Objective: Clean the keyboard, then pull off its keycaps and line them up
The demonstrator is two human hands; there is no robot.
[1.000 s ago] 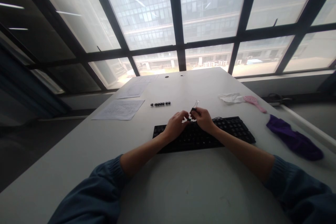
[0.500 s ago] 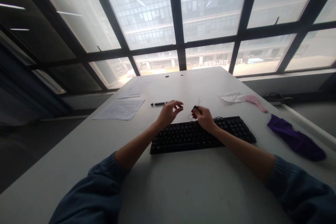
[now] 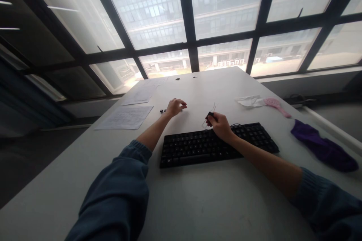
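My left hand [image 3: 175, 107] is over the white table beyond the keyboard's left part, thumb and fingertips pinched together on something small and dark that I cannot make out. Small black keycaps [image 3: 161, 111] lie beside it, partly hidden behind the hand. My right hand [image 3: 219, 122] is closed on a black binder clip [image 3: 210, 114] with thin wire handles, held just above the far edge of the keyboard. The black keyboard [image 3: 192, 147] lies in front of me, and my right forearm crosses over its right part.
Printed papers [image 3: 124, 117] lie at the left of the table [image 3: 198, 203]. To the right are a crumpled white tissue [image 3: 250, 101], a pink hairbrush [image 3: 275, 105] and a purple cloth [image 3: 324, 145]. Large windows stand behind the table.
My left hand has moved left and away from the keyboard, over the row of keycaps, uncovering the keyboard's left side. My right hand stays closed on the binder clip. The view has shifted slightly.
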